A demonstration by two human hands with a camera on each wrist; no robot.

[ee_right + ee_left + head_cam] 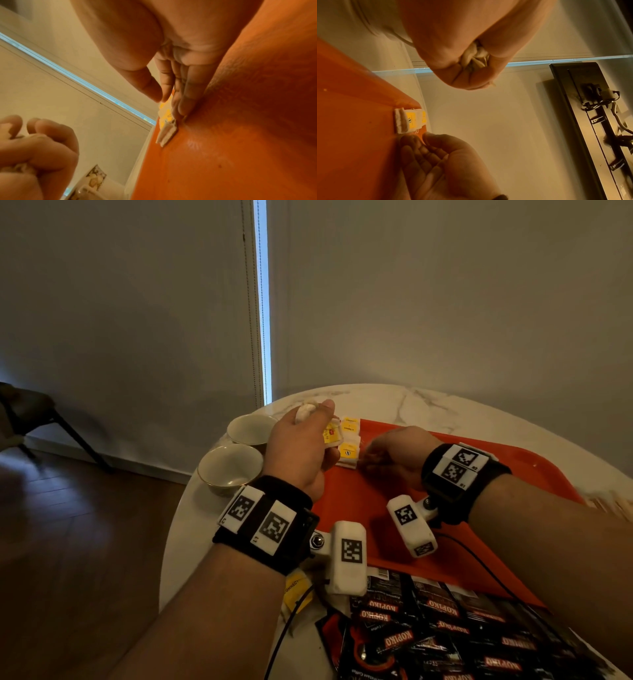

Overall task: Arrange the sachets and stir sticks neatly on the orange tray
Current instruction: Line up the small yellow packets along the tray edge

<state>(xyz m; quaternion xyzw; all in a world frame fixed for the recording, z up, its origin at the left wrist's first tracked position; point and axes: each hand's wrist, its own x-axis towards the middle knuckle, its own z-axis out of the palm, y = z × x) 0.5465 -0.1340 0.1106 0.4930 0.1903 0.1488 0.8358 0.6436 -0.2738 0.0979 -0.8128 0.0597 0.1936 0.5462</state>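
An orange tray (479,484) lies on a white marble table. At its far left corner sit yellow-and-white sachets (348,453) (410,120) (167,121), stacked in a short row. My right hand (364,460) (171,102) rests low on the tray, its straight fingers touching the right side of that stack. My left hand (315,433) (471,65) hovers above the tray's left edge, fist curled round a bunch of white and yellow sachets (330,433). Pale wooden stir sticks (613,505) show at the right, past the tray.
Two empty bowls (251,428) (229,467) stand left of the tray, close to my left hand. A pile of black Kopiko sachets (428,635) and a yellow sachet (296,590) lie at the table's near edge. A chair stands far left on the wooden floor.
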